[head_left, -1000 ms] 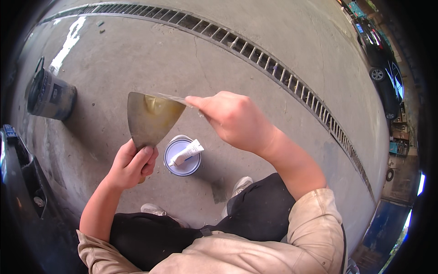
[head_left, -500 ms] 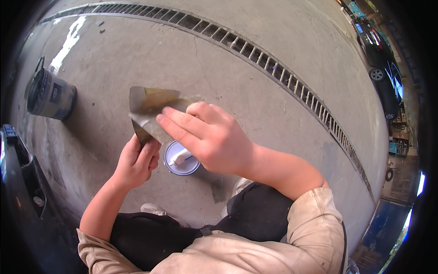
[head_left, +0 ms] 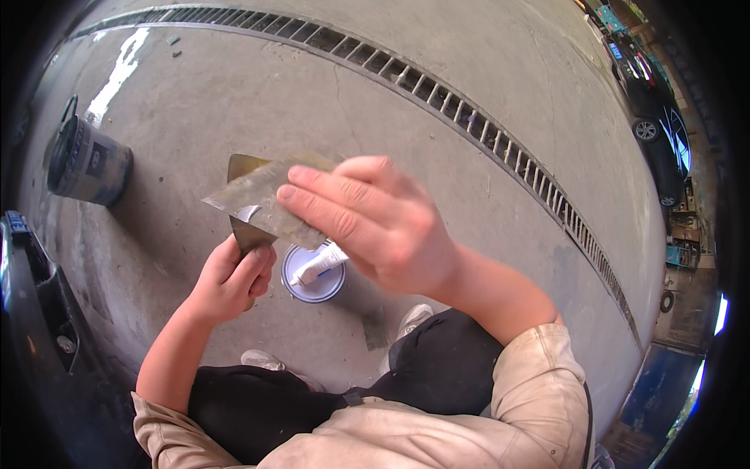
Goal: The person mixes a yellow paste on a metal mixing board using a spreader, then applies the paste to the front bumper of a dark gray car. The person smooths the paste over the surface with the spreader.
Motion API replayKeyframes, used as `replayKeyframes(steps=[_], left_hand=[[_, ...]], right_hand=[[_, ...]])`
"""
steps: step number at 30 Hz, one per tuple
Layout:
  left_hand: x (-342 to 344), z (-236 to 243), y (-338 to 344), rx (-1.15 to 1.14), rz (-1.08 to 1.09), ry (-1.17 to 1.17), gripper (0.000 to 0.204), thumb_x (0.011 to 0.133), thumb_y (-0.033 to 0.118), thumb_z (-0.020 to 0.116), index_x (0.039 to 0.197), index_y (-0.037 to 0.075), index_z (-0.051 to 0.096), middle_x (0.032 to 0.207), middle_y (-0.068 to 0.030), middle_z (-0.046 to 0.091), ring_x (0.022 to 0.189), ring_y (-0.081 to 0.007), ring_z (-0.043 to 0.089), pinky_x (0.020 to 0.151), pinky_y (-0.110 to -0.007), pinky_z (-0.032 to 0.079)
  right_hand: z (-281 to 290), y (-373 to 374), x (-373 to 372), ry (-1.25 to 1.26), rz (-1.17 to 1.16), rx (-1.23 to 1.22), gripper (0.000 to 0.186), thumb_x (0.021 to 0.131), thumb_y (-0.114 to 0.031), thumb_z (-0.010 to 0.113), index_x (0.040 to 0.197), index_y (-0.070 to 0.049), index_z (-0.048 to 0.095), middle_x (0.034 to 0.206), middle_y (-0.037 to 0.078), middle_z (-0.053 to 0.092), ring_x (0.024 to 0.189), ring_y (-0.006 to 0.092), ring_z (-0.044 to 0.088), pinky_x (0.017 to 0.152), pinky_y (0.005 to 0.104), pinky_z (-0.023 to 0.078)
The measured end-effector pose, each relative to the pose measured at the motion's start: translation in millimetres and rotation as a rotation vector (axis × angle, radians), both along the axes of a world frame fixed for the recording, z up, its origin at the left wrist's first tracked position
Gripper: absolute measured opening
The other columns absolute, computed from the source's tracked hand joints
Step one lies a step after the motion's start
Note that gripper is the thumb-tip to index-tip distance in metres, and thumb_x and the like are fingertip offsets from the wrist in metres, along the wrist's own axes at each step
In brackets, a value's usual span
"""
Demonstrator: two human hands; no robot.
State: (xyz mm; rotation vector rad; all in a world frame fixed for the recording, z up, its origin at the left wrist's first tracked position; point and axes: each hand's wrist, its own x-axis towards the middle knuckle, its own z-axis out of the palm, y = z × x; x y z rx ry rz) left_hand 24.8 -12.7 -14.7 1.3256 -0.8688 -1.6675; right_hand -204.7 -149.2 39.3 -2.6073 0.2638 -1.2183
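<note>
Person crouched over concrete floor (head_left: 234, 102). Left hand (head_left: 230, 281) clenched round the handle of a putty knife (head_left: 244, 227), blade up and away from the body, long axis running near to far in the picture, tip tilted slightly toward the drain side. Right hand (head_left: 367, 223) grasps a second, wider scraper blade (head_left: 262, 205), fingers pressed flat on its upper face; its long edge lies crosswise over the first blade, slanting from lower right up to left, the two blades touching. Judged step: wiping or transferring filler between blades. Next stroke likely needs steady blade angle and firm left grip. Below the blades, just beyond the knees, an open white tin (head_left: 312, 273) with a tube (head_left: 320, 264) resting across it. Grey bucket (head_left: 82, 160) near the floor's left edge; long drain grate (head_left: 469, 117) well beyond.
</note>
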Motion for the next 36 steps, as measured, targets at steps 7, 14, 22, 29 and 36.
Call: replayKeyframes(steps=[7,14,22,29,36], left_hand=[[22,-3,9,-0.132,-0.094,0.068,0.012,0.112,0.01,0.048,0.105,0.002,0.054,0.077,0.0028,0.048,0.061,-0.0071,0.042,0.051,-0.027,0.035],[4,-25,-6,-0.748,-0.014,-0.798,0.068,0.094,-0.008,0.058,0.157,-0.001,0.034,0.105,-0.0189,0.061,0.083,-0.0309,0.059,0.068,-0.04,0.052],[-3,-44,-23,-1.029,0.049,-1.259,0.092,0.082,-0.015,0.061,0.167,-0.001,0.028,0.11,-0.021,0.062,0.086,-0.036,0.061,0.072,-0.045,0.056],[2,-23,-14,-0.123,-0.015,-0.508,0.019,0.109,0.008,0.055,0.126,0.0,0.054,0.086,-0.0061,0.06,0.07,-0.0157,0.057,0.063,-0.033,0.049],[3,-7,-3,-0.048,-0.111,0.123,0.018,0.114,0.021,0.048,0.116,0.004,0.05,0.085,-0.0045,0.055,0.061,-0.0116,0.05,0.057,-0.029,0.044]], right_hand=[[-3,-18,-12,0.102,0.081,0.3,0.044,0.085,0.007,0.073,0.127,-0.002,0.075,0.114,0.014,0.078,0.094,0.0286,0.071,0.081,0.0372,0.059],[-19,-2,-4,0.119,0.054,1.501,0.028,0.111,-0.016,0.056,0.129,0.004,0.067,0.11,0.006,0.076,0.097,0.0125,0.068,0.087,0.0293,0.055],[-21,13,1,-0.426,0.254,1.937,0.024,0.113,-0.016,0.05,0.118,0.002,0.065,0.107,0.008,0.075,0.093,0.0099,0.068,0.084,0.0277,0.057],[7,-10,-20,-0.61,0.168,1.436,0.023,0.113,-0.014,0.051,0.125,-0.001,0.066,0.112,0.008,0.076,0.097,0.0108,0.072,0.087,0.0288,0.059],[-9,-25,-15,-0.006,0.149,0.042,0.046,0.087,0.003,0.072,0.133,0.001,0.068,0.124,0.017,0.077,0.112,0.0317,0.076,0.093,0.0408,0.062]])
